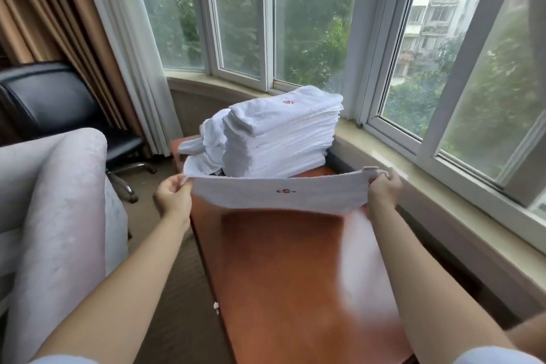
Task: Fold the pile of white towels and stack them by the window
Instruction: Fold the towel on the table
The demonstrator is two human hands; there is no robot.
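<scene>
A white towel (pixel 280 193) with a small red emblem is stretched flat in the air just above the reddish wooden table (pixel 289 260). My left hand (pixel 174 195) pinches its left corner and my right hand (pixel 384 189) pinches its right corner. Behind it, at the table's far end by the window (pixel 295 18), stands a tall stack of folded white towels (pixel 280 139). A loose heap of unfolded white towels (pixel 206 142) lies against the stack's left side.
A pale upholstered armchair (pixel 56 201) stands close on the left. Behind it is a black office chair (pixel 59 103) and brown and white curtains (pixel 112 38). The stone window sill (pixel 428 186) runs along the table's right side.
</scene>
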